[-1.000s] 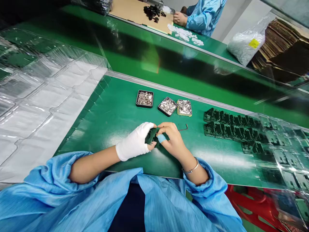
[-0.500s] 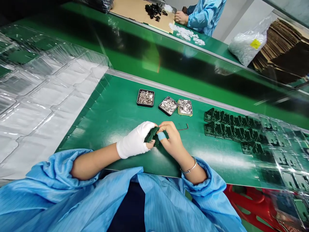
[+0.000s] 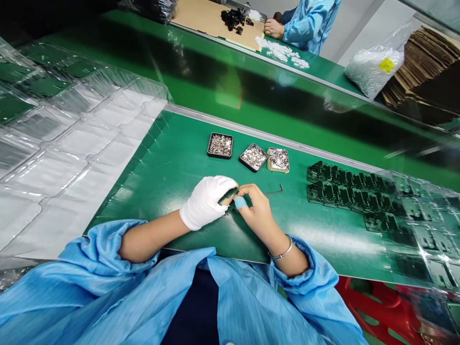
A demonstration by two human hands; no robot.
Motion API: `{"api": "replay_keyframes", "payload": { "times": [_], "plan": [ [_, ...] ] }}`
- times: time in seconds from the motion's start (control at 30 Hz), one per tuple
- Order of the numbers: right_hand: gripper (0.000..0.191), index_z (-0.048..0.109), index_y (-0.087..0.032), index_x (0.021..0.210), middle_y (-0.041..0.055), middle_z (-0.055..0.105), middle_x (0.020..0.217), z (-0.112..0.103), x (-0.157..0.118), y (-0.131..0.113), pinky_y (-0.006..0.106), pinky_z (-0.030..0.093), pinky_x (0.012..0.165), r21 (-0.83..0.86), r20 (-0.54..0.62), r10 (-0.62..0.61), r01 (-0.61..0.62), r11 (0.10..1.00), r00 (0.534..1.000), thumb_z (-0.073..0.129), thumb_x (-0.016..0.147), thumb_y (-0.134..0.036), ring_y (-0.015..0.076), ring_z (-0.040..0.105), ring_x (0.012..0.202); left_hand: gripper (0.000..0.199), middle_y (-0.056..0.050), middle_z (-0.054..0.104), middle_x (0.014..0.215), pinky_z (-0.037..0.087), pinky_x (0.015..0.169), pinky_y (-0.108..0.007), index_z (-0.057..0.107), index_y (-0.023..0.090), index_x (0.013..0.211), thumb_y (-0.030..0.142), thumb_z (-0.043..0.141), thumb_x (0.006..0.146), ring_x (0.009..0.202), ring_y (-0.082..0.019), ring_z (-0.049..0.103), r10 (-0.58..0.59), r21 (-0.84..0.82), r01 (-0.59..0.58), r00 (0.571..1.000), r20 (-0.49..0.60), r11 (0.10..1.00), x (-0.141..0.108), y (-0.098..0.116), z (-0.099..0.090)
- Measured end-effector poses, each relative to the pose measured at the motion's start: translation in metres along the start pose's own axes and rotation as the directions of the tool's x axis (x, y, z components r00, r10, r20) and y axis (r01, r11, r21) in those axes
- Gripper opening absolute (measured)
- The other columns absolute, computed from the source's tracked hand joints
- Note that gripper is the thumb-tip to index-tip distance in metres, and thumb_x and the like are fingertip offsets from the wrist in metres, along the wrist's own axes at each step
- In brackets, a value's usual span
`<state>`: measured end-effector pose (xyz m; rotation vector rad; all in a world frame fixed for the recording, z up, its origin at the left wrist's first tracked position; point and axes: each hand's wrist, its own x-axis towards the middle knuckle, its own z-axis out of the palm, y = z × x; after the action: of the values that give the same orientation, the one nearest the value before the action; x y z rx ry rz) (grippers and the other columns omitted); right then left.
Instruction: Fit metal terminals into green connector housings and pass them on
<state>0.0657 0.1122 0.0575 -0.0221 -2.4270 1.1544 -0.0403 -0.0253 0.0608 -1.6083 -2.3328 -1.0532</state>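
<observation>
My left hand, in a white glove with bare fingertips, is closed around a small green circuit board, held tilted just above the green table. My right hand, with blue tape on its thumb, pinches at the board's right edge. Whatever lies between those fingertips is too small to make out. Behind the hands stand a black tray of small metal parts, a second such tray and a yellowish-edged one. An L-shaped hex key lies beyond my right hand.
Rows of green circuit boards stand at the right, beside clear plastic trays. A large clear blister tray covers the left. Across the raised ledge, a person in a blue sleeve works near white parts. A red stool is lower right.
My left hand has turned, tilting the board so that less of its face shows. The right fingertips stay at its edge. The whole view has shifted slightly.
</observation>
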Motion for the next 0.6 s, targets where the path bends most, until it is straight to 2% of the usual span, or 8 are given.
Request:
{"api": "replay_keyframes", "payload": {
  "times": [0.1, 0.2, 0.27, 0.37, 0.5, 0.6],
  "plan": [
    [0.013, 0.051, -0.024, 0.088, 0.0068, 0.065, 0.093, 0.001, -0.002, 0.0, 0.036, 0.052, 0.083, -0.059, -0.019, 0.004, -0.005, 0.998, 1.0, 0.046, 0.083, -0.013, 0.0202, 0.062, 0.09, 0.023, -0.015, 0.069, 0.094, 0.053, 0.075, -0.044, 0.062, 0.013, 0.098, 0.022, 0.047, 0.084, 0.088, -0.031, 0.066, -0.018, 0.177, 0.021, 1.0, -0.019, 0.984, -0.004, 0.008, 0.003],
    [0.013, 0.051, -0.023, 0.088, 0.008, 0.065, 0.095, -0.001, 0.0, 0.005, 0.037, 0.052, 0.085, -0.076, -0.027, 0.059, -0.061, 0.995, 0.998, 0.044, 0.082, -0.014, 0.0212, 0.061, 0.092, 0.034, -0.019, 0.066, 0.103, 0.052, 0.078, -0.047, 0.058, 0.01, 0.107, 0.026, 0.055, 0.078, 0.096, -0.035, 0.064, -0.055, 0.211, 0.054, 0.998, -0.002, 0.976, -0.008, 0.013, 0.011],
    [0.015, 0.052, -0.023, 0.09, 0.0065, 0.065, 0.094, -0.005, 0.004, 0.009, 0.036, 0.052, 0.084, -0.033, 0.01, 0.119, -0.119, 0.992, 0.993, 0.045, 0.081, -0.014, 0.0203, 0.062, 0.09, 0.044, -0.019, 0.064, 0.109, 0.052, 0.084, -0.048, 0.054, 0.01, 0.114, 0.03, 0.058, 0.076, 0.102, -0.035, 0.062, -0.081, 0.136, 0.076, 0.996, 0.032, 0.988, -0.008, 0.013, 0.014],
    [0.026, 0.054, -0.023, 0.095, 0.0039, 0.064, 0.094, -0.01, 0.009, 0.011, 0.034, 0.052, 0.084, 0.027, 0.078, 0.157, -0.159, 0.987, 0.985, 0.046, 0.072, -0.012, 0.0188, 0.062, 0.088, 0.045, -0.014, 0.063, 0.108, 0.051, 0.09, -0.045, 0.051, 0.014, 0.116, 0.035, 0.059, 0.077, 0.102, -0.031, 0.062, -0.159, -0.082, 0.168, 0.982, 0.107, 0.982, -0.005, 0.008, 0.012],
    [0.037, 0.055, -0.022, 0.094, 0.0035, 0.063, 0.093, -0.012, 0.011, 0.003, 0.034, 0.051, 0.084, -0.02, 0.119, 0.169, -0.168, 0.986, 0.978, 0.044, 0.061, -0.009, 0.0193, 0.06, 0.089, 0.029, -0.005, 0.065, 0.101, 0.051, 0.085, -0.036, 0.053, 0.019, 0.105, 0.033, 0.051, 0.079, 0.093, -0.023, 0.062, -0.27, -0.341, 0.345, 0.93, 0.248, 0.875, 0.002, 0.002, 0.003],
    [0.037, 0.055, -0.021, 0.095, 0.0048, 0.063, 0.095, -0.012, 0.012, -0.005, 0.035, 0.05, 0.083, -0.083, 0.176, 0.178, -0.165, 0.983, 0.968, 0.044, 0.062, -0.008, 0.0202, 0.059, 0.09, 0.017, -0.001, 0.064, 0.087, 0.048, 0.077, -0.033, 0.054, 0.02, 0.09, 0.029, 0.047, 0.077, 0.083, -0.02, 0.061, -0.308, -0.366, 0.399, 0.908, 0.284, 0.841, 0.005, 0.001, 0.0]
  ]
}}
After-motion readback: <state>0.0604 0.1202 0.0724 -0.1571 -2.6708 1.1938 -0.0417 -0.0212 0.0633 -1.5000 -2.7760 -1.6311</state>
